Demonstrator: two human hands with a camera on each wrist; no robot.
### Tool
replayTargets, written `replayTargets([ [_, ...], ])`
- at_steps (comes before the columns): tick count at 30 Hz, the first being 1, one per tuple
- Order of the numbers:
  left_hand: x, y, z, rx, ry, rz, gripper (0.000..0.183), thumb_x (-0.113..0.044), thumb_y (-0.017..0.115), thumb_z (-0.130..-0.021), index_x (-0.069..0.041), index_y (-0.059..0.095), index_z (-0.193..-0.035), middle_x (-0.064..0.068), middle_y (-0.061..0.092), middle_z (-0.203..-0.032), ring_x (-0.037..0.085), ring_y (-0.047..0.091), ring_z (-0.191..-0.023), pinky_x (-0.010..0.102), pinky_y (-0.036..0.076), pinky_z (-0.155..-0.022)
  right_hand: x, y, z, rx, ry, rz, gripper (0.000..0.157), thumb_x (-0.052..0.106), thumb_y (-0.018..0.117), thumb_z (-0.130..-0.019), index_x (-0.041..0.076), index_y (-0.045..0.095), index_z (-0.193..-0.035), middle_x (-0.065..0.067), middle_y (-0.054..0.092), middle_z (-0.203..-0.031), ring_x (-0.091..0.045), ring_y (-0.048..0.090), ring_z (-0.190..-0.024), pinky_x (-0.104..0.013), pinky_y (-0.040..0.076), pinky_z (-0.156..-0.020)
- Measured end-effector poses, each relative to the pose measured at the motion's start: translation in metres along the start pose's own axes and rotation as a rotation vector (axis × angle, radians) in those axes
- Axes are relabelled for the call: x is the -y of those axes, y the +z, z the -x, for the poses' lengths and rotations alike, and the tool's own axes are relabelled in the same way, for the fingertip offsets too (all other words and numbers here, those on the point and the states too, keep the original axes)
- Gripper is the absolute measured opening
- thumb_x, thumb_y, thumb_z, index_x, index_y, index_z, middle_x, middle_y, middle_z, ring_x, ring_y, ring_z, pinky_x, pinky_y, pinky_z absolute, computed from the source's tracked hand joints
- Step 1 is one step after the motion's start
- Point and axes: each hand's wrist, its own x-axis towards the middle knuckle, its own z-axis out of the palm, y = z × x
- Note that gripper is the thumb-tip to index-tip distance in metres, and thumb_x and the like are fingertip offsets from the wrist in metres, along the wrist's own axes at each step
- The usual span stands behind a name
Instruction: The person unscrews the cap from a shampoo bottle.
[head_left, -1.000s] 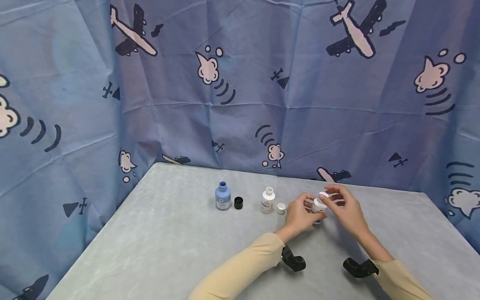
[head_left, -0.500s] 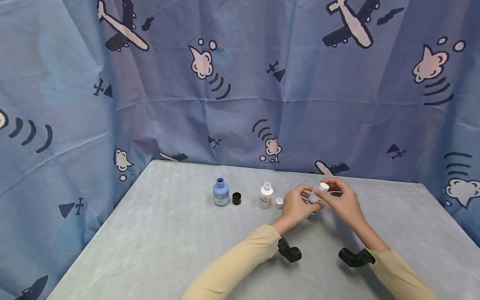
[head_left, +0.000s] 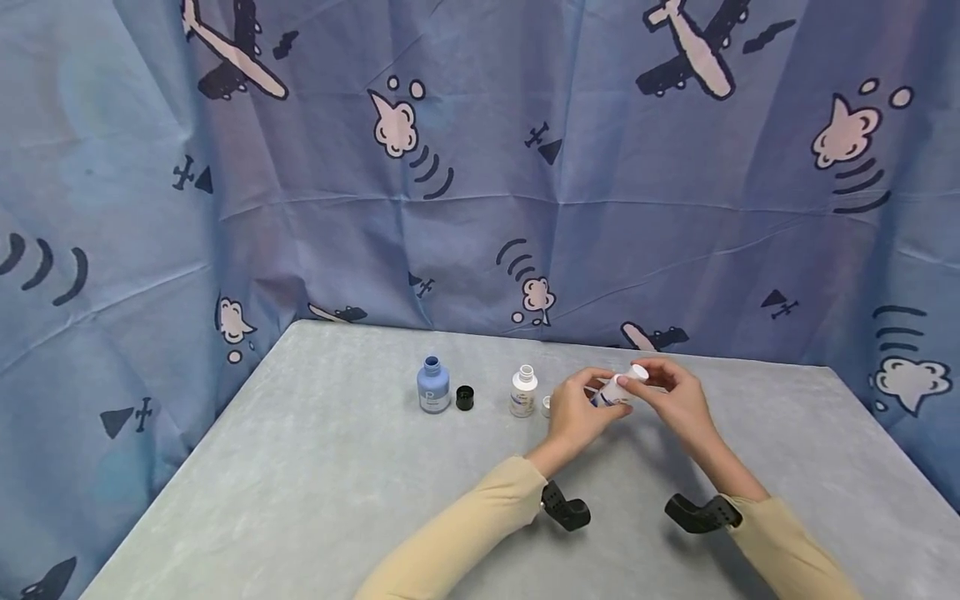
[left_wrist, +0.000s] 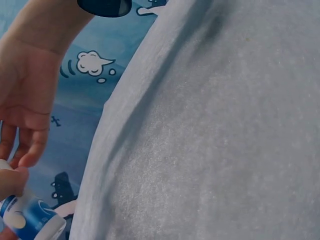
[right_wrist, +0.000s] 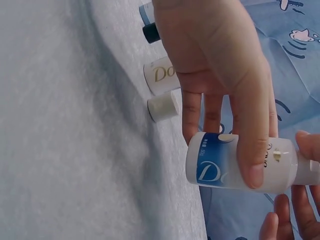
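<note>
My left hand [head_left: 573, 414] grips a small white bottle [head_left: 611, 393] with a blue-and-white label, its thumb across the label in the right wrist view. The bottle is held above the table, tilted with its top toward the upper right. With thumb and fingers, my right hand [head_left: 681, 404] pinches the white cap [head_left: 637, 372] at the bottle's top. To the left stands an uncapped white bottle [head_left: 523, 398] with gold lettering. Its neighbour, a loose white cap [right_wrist: 163, 106], is partly hidden behind the left hand in the head view.
An uncapped blue bottle [head_left: 433, 390] stands further left on the grey table [head_left: 337, 467], with a black cap [head_left: 465, 398] beside it. A blue curtain [head_left: 465, 225] printed with airplanes hangs behind the table's far edge.
The held bottle has gone from nearly upright to clearly tilted, its base swinging left. Both hands have shifted slightly left, still on bottle and cap. The head view has shifted a little.
</note>
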Motion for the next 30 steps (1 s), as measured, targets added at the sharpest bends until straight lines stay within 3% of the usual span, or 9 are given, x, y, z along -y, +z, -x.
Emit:
replayTargets([
  [4,-0.001,0.000,0.001,-0.005,-0.003,0.015,0.043,-0.023,0.088,-0.066,-0.020,0.070,-0.106,-0.001,0.073,-0.094,-0.002,0.060,-0.079,0.011,0.044,-0.068,-0.046,0.006,-0.017,-0.037,-0.042,-0.029,0.049,0.046,0.074,-0.080,0.016,0.064,-0.117,0.013,0.061,-0.099,0.001,0.057,-0.088,-0.015,0.048,-0.067],
  [6,-0.002,0.001,0.001,-0.002,0.002,0.015,0.043,-0.023,0.088,-0.067,-0.021,0.070,-0.106,-0.001,0.073,-0.095,-0.001,0.060,-0.079,0.011,0.044,-0.068,-0.052,0.006,-0.018,-0.045,-0.039,-0.044,0.048,0.046,0.075,-0.079,0.017,0.064,-0.116,0.014,0.061,-0.099,0.001,0.058,-0.087,-0.014,0.048,-0.068],
  [9,-0.002,0.002,0.002,0.003,0.006,0.018,0.042,-0.022,0.087,-0.067,-0.020,0.070,-0.106,0.000,0.073,-0.095,0.001,0.061,-0.079,0.011,0.045,-0.069,-0.018,-0.001,-0.004,-0.022,0.006,-0.037,0.050,0.039,0.075,-0.082,0.009,0.063,-0.120,0.019,0.060,-0.095,0.004,0.058,-0.085,-0.015,0.049,-0.069],
  [11,-0.001,0.003,0.002,0.006,0.009,0.023,0.042,-0.023,0.087,-0.066,-0.020,0.071,-0.105,0.001,0.073,-0.095,0.002,0.061,-0.078,0.011,0.044,-0.068,0.009,-0.006,0.006,0.001,0.052,-0.030,0.052,0.034,0.075,-0.083,0.004,0.062,-0.122,0.015,0.063,-0.097,0.004,0.058,-0.085,-0.017,0.050,-0.070],
  [13,0.000,0.002,0.003,0.008,0.018,0.022,0.041,-0.022,0.088,-0.066,-0.018,0.071,-0.103,0.002,0.073,-0.094,0.003,0.062,-0.078,0.011,0.044,-0.068,0.014,-0.007,0.008,0.007,0.069,-0.018,0.048,0.033,0.075,-0.083,0.006,0.063,-0.122,0.017,0.064,-0.095,0.007,0.057,-0.083,-0.016,0.050,-0.068],
  [16,0.001,0.002,0.002,0.020,0.028,0.024,0.039,-0.022,0.088,-0.066,-0.017,0.070,-0.101,0.003,0.074,-0.091,0.003,0.062,-0.074,0.010,0.044,-0.066,0.012,-0.008,0.006,0.002,0.071,-0.007,0.051,0.038,0.077,-0.080,0.007,0.066,-0.118,0.006,0.068,-0.098,0.004,0.060,-0.082,-0.018,0.051,-0.068],
  [18,0.002,0.001,0.001,0.043,0.027,0.024,0.039,-0.022,0.087,-0.067,-0.016,0.070,-0.101,0.003,0.074,-0.091,0.003,0.062,-0.073,0.010,0.044,-0.064,0.011,-0.008,0.005,-0.006,0.076,0.000,0.052,0.040,0.078,-0.078,0.006,0.067,-0.115,0.005,0.069,-0.095,0.002,0.060,-0.080,-0.018,0.050,-0.066],
  [20,0.002,0.001,0.001,0.072,0.022,0.030,0.039,-0.022,0.087,-0.067,-0.015,0.069,-0.101,0.004,0.073,-0.091,0.002,0.062,-0.072,0.010,0.045,-0.063,0.019,-0.009,0.008,-0.024,0.080,0.000,0.053,0.039,0.080,-0.076,0.003,0.068,-0.112,0.000,0.070,-0.093,0.000,0.061,-0.078,-0.019,0.049,-0.065],
  [30,0.002,0.004,-0.004,0.188,0.048,0.052,0.035,-0.022,0.085,-0.070,-0.013,0.068,-0.100,0.005,0.073,-0.090,0.001,0.062,-0.072,0.010,0.047,-0.064,0.022,-0.018,0.010,-0.033,0.060,0.092,0.043,0.035,0.079,-0.078,0.004,0.070,-0.105,0.004,0.068,-0.085,-0.001,0.059,-0.074,-0.025,0.046,-0.064],
])
